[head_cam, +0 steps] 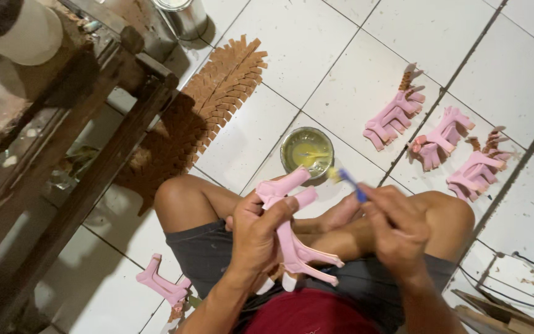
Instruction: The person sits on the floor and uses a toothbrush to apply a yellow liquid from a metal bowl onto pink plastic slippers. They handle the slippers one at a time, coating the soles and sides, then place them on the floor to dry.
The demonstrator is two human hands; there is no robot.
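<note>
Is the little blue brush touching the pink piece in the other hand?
Apart. The head view shows floor tile between the brush tip, held by the right hand, and the pink piece gripped by the left hand.

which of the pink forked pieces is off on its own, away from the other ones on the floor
The pink piece lying on the tile beside the person's left hip. The other three floor pieces sit together beyond the glue tin.
</note>
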